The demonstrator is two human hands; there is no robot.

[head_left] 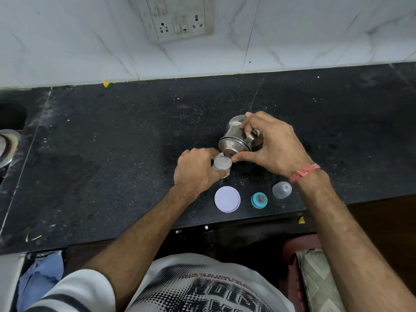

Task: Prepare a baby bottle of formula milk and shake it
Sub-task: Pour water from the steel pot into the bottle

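My left hand (198, 171) grips a small clear baby bottle (221, 164) that stands upright on the black counter (112, 154), its mouth uncovered. My right hand (272, 145) holds a steel jug (235, 138) by its handle, tilted steeply toward the bottle so its rim touches the bottle's mouth. On the counter nearer to me lie a round white lid (227, 199), a teal bottle collar with its teat (259, 199) and a clear dome cap (282, 189). The bottle's lower part is hidden by my left hand.
A tiled wall with a socket panel (177, 19) rises behind the counter. At the far left sit a dark round opening (11, 115) and a steel rim (6, 145). The counter's front edge runs just past the lid and cap. A red thread band (304, 173) circles my right wrist.
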